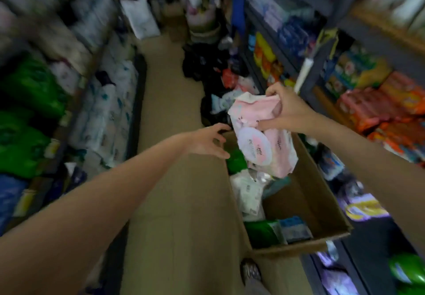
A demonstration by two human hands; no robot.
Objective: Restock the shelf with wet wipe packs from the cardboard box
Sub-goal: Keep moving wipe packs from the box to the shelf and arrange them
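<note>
The right hand (285, 108) is clamped on the top of a pink wet wipe pack (259, 138), which hangs lengthwise above the cardboard box (322, 198). The left hand (207, 140), fingers apart, is just beside its lower left.

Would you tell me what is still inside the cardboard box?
Inside the cardboard box: a white pack, green packs and a blue pack. The pink pack in the right hand hides the far end.
</note>
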